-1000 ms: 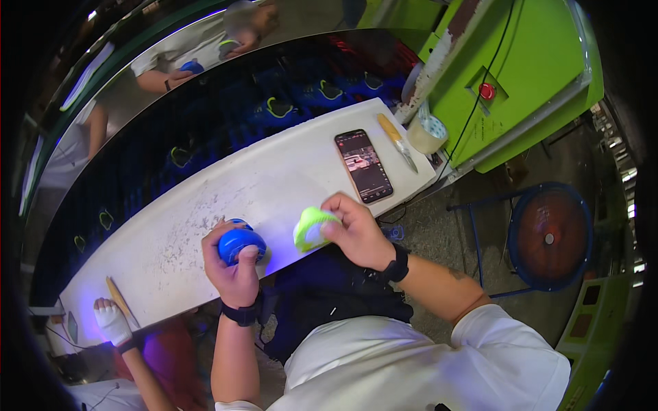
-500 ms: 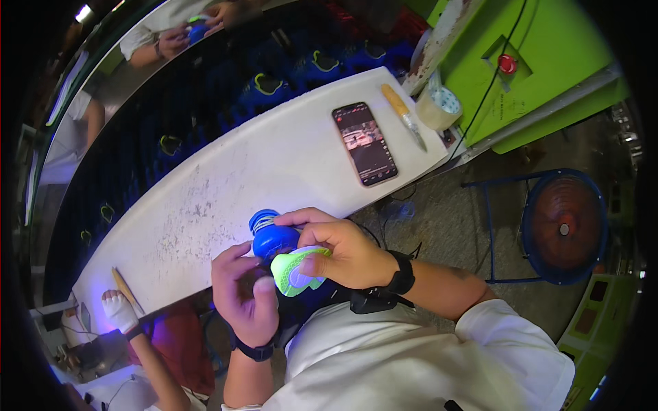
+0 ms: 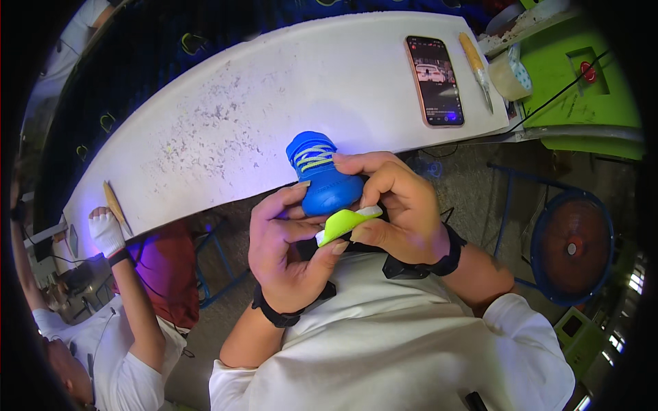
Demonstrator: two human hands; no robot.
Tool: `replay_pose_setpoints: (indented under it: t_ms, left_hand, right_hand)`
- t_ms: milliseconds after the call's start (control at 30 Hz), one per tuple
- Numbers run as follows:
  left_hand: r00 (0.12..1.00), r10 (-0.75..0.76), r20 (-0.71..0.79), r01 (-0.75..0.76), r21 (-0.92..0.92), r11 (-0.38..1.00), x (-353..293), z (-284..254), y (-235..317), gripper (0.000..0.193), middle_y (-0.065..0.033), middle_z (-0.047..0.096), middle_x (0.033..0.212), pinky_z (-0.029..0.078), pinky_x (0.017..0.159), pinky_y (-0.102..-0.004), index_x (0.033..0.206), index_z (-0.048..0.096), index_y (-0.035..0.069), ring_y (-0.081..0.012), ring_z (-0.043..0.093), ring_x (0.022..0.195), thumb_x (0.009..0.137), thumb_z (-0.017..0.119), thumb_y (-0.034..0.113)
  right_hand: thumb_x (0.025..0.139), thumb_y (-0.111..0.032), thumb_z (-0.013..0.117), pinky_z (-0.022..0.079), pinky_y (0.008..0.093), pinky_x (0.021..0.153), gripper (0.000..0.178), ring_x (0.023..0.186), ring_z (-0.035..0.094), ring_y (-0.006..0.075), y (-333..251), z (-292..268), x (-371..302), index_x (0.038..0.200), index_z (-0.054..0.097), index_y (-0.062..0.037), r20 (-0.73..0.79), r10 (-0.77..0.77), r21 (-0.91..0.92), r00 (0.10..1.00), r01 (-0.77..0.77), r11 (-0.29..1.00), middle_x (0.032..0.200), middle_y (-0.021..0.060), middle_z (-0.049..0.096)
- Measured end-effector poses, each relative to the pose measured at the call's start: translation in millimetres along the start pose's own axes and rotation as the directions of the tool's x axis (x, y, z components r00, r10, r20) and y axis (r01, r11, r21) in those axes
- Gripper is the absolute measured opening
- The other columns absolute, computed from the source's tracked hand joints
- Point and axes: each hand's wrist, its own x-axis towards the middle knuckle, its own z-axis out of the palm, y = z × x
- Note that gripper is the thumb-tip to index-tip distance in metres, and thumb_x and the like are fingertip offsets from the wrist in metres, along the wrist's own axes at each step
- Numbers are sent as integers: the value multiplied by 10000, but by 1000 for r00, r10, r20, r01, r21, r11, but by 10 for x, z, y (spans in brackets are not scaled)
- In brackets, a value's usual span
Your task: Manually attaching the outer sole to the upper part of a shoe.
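Observation:
A small blue shoe upper (image 3: 332, 194) with pale yellow-green laces is held toe toward me at the table's near edge. Against its toe side is a yellow-green sole (image 3: 343, 223) with whitish ends, seen bent or tilted. My left hand (image 3: 291, 250) is closed on them, its thumb at the sole's left end and its fingers along the shoe. From the other side my right hand (image 3: 408, 209) grips too, with the thumb by the sole's right end and the index finger near the laces. Fingers partly hide where sole and shoe meet.
On the white table (image 3: 226, 130) lie a phone (image 3: 436, 82), a wooden-handled knife (image 3: 476, 65) and a roll of tape (image 3: 510, 75). A dark conveyor with shoe parts runs behind. A co-worker's gloved hand (image 3: 107, 234) rests at the left, near a pointed wooden tool (image 3: 116, 205). A fan (image 3: 571, 240) stands right.
My left hand, open before, has closed on the sole and shoe. The shoe has turned more toe toward me, and the sole now shows edge-on. My view has shifted.

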Motion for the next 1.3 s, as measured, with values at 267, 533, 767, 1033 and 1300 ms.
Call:
replay_pose_setpoints:
  t_ms: [267,533,767,1033,1300]
  left_hand:
    - [992,57,116,-72,124,990,-103,-172,-37,355,-263,597,1248,579,806,-344,896,581,-16,-234,696,931,740,884,80]
    - [997,35,75,-41,83,996,-136,-139,-76,382,-272,601,1234,584,768,-323,831,542,6,-229,703,882,740,898,112]
    - [992,120,41,-124,125,984,-78,-76,-109,369,-239,649,1167,583,708,-298,791,541,19,-231,707,843,726,895,100]
    - [967,231,106,-247,182,952,302,97,-85,312,-153,661,961,524,572,-320,775,591,47,-257,641,699,618,859,79]
    - [994,77,73,-90,208,974,275,275,-103,343,-99,519,760,450,552,-395,763,562,65,-306,565,665,551,829,93]
  right_hand:
    - [841,-267,824,536,389,890,360,1185,631,370,1,-5,-90,876,560,-25,77,-134,-189,988,147,971,1222,210,629]
    - [846,-236,825,444,520,1077,368,1275,568,405,48,-54,-91,907,513,-52,174,-132,-162,976,161,974,1245,231,607]
    - [791,-169,857,542,422,899,326,1153,648,363,72,-9,-113,892,581,-28,30,-110,-54,993,112,992,1191,178,655]
    - [968,-340,642,397,460,1088,435,1193,596,374,-210,-196,179,1221,660,13,209,-8,-261,978,64,963,1165,166,680]
    - [1042,-270,501,425,486,1051,375,1182,594,388,46,-250,259,953,688,42,170,-70,-13,983,73,997,1033,175,704]
